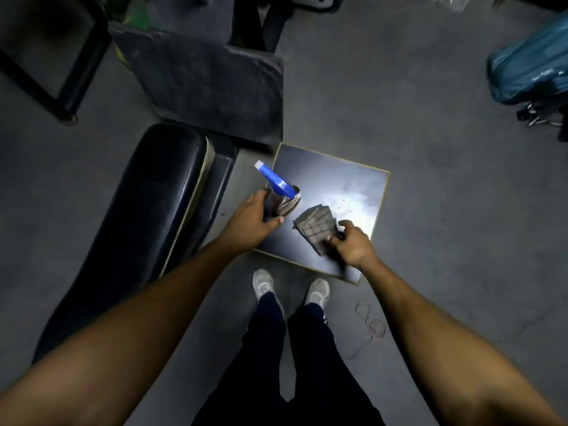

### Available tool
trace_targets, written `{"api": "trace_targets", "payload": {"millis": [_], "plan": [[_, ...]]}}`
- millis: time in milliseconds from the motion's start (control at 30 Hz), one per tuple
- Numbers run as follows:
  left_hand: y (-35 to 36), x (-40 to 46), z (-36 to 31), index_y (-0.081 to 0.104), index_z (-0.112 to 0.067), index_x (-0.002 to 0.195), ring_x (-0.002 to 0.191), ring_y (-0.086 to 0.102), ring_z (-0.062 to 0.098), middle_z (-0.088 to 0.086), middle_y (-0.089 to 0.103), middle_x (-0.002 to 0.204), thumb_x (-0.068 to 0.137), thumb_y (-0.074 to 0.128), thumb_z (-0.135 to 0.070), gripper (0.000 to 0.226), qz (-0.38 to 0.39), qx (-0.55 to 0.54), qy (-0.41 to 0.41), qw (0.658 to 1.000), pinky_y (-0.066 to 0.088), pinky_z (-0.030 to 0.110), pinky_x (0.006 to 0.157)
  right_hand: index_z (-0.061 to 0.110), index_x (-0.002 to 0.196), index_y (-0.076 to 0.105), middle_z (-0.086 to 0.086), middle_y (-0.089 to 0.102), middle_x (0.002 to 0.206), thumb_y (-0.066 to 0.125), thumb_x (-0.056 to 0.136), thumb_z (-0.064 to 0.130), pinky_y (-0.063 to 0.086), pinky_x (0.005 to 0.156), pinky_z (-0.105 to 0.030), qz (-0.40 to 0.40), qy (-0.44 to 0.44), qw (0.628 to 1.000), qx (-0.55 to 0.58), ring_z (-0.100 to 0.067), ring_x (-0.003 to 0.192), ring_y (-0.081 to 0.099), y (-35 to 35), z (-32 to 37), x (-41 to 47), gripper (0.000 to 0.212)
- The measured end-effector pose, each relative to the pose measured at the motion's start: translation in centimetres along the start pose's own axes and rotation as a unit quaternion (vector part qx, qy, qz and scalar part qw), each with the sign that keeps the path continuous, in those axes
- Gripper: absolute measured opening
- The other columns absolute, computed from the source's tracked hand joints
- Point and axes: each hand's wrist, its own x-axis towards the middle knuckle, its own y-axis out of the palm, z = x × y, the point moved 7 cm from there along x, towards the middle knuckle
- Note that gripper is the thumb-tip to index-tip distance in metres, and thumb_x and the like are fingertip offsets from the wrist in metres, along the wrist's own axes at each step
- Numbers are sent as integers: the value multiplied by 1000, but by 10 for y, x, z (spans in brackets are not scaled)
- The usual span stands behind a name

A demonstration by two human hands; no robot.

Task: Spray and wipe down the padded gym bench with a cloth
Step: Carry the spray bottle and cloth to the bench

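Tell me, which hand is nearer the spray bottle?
Left. The left hand wraps around the spray bottle; the right hand is apart to its right, pinching the cloth.

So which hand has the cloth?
The right hand pinches the checked cloth on the small table. The left hand holds the spray bottle instead.

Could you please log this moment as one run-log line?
left hand: grips spray bottle | right hand: pinches checked cloth | both over small table
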Motion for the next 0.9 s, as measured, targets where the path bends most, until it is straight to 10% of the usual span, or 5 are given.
{"api": "trace_targets", "payload": {"millis": [433,900], "plan": [[5,24,-8,62,-17,121,107,66,23,5,71,112,91,67,-40,39,-108,2,-42,993,40,22,86,9,124,62,-15,70,127,78,93,27,53,92,-40,-31,134,988,64,-39,116,65,42,-14,28,39],[-38,-89,43,66,-28,119,104,69,20,-1,76,105,82,68,-43,39,-196,-99,-105,970,55,39,90,16,105,61,-7,70,103,70,93,8,46,79,-29,7,8,996,87,-29,94,64,46,50,-34,17]]}}
